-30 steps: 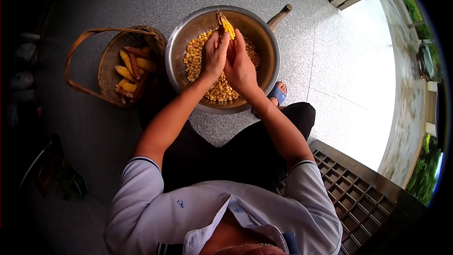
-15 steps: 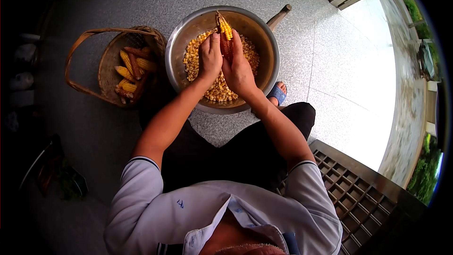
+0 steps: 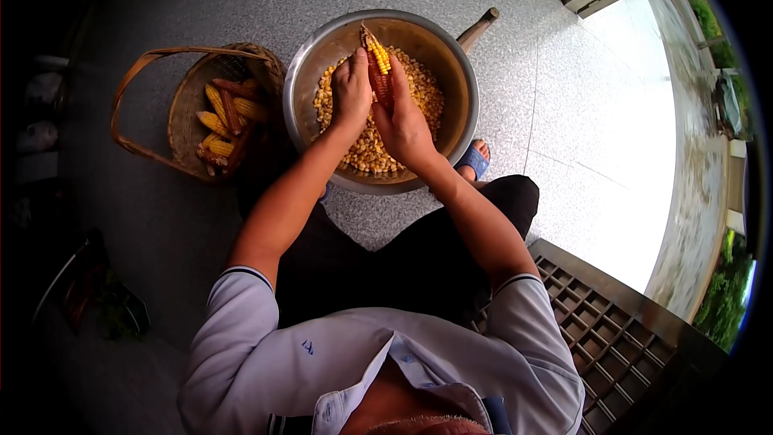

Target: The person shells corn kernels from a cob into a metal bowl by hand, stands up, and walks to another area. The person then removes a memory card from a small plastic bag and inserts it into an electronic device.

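Note:
A corn cob (image 3: 378, 72) is held between my two hands over a wide metal basin (image 3: 299, 80). Yellow kernels remain on its upper part, and its lower part shows bare reddish core. My left hand (image 3: 352, 95) presses on the cob's left side with its fingers closed. On the other side, my right hand (image 3: 405, 125) grips the cob, its fingers pointing up along it. Loose kernels (image 3: 423, 93) cover the bottom of the basin below both hands.
A wicker basket (image 3: 181, 113) with a tall handle stands left of the basin, holding several cobs (image 3: 213, 123). A wooden stick end (image 3: 477, 28) juts out past the basin's upper right. A slatted wooden frame (image 3: 596, 314) lies at the lower right.
The cob and both hands have shifted slightly left over the basin. The cob's tip leans more to the left, and more loose kernels show to the right of the hands.

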The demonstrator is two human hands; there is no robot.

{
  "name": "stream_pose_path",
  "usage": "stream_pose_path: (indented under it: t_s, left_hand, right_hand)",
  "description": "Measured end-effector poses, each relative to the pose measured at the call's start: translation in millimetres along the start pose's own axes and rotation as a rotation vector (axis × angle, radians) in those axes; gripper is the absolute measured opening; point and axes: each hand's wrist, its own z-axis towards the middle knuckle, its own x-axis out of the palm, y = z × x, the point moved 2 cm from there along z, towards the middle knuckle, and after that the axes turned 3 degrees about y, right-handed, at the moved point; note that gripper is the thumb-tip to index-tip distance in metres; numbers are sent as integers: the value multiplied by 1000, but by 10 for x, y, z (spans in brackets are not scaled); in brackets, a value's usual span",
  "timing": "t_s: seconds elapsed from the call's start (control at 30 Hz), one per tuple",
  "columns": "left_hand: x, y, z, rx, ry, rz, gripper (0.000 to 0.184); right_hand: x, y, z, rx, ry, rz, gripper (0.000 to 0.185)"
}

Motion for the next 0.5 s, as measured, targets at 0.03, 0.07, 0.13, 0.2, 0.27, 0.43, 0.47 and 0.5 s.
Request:
stream_pose_path:
  t_s: [0.03,0.07,0.13,0.2,0.27,0.43,0.47,0.5]
  left_hand:
    - [1,6,0,-8,6,-22,44]
    - [2,11,0,-16,12,-44,42]
    - [3,8,-8,15,41,-73,39]
    - [5,-7,-16,47,72,-101,37]
    - [12,-33,-19,56,115,-139,36]
    - [-1,-114,14,-9,61,-111,40]
    - [-27,-59,41,-25,79,-84,42]
    - [-35,-58,50,-40,97,-58,47]
  right_hand:
    - [-1,-5,2,-10,3,25,73]
    - [10,-33,11,-10,3,25,73]
    - [15,-50,41,-118,-62,140,74]
    - [-1,-43,42,-63,-60,206,74]
    - [-22,-18,50,-5,-60,273,74]
    - [-48,84,27,-17,-6,-62,71]
    - [-38,129,30,-64,-44,-60,72]
    - [-24,107,31,-66,-43,-60,72]
